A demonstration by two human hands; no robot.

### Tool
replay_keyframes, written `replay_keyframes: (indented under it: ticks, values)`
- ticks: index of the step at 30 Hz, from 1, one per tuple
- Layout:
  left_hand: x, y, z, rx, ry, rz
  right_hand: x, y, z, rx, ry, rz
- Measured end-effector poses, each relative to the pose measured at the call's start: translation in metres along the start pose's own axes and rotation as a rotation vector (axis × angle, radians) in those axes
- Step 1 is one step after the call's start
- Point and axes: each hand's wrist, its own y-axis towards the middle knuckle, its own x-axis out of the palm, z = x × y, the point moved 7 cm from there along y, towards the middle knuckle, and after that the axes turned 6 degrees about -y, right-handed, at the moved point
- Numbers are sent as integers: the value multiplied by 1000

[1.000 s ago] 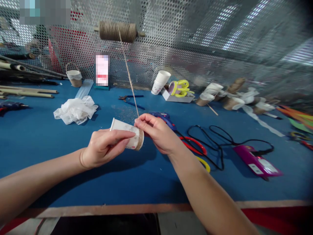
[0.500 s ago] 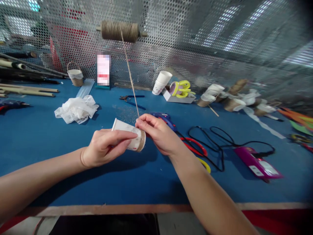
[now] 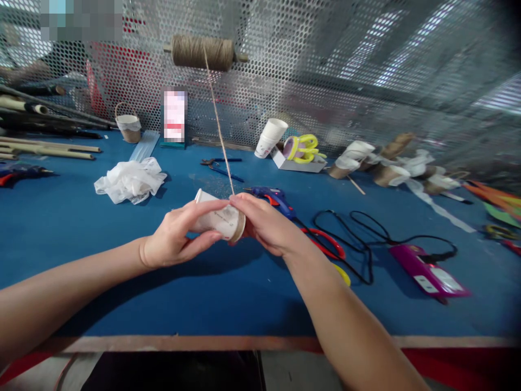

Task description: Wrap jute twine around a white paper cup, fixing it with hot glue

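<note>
The left hand (image 3: 171, 234) pinches a white paper cup (image 3: 222, 220) between thumb and fingers; the cup is tilted sideways above the middle of the table (image 3: 163, 315). The right hand (image 3: 268, 220) grips the base end, where twine (image 3: 220, 131) is wound. This twine goes straight up to a spool (image 3: 202, 52) above the table's back edge. Behind the right hand lies a blue glue gun (image 3: 273, 196).
</note>
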Motion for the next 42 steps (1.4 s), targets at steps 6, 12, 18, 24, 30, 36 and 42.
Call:
replay_keyframes:
  ticks: [6,12,18,24,30,36,42]
  values:
    - [5,-3,-38,-500,-507,117,-8,10,9,47,-32,48]
    - [9,-3,-55,-852,-732,140,-5,-7,-20,-289,-530,233]
    - [14,-6,-55,-1044,-859,70,7,-21,-25,-494,-773,263]
    - [22,-14,-60,-1143,-839,42,11,-17,-16,-480,-847,228]
    - [24,-17,-61,-1205,-860,78,9,-15,-16,-474,-861,210]
    - [24,-20,-64,-1171,-733,76,11,-17,-15,-498,-892,202]
    - [27,-20,-62,-1187,-705,78,-13,0,-36,-398,-839,282]
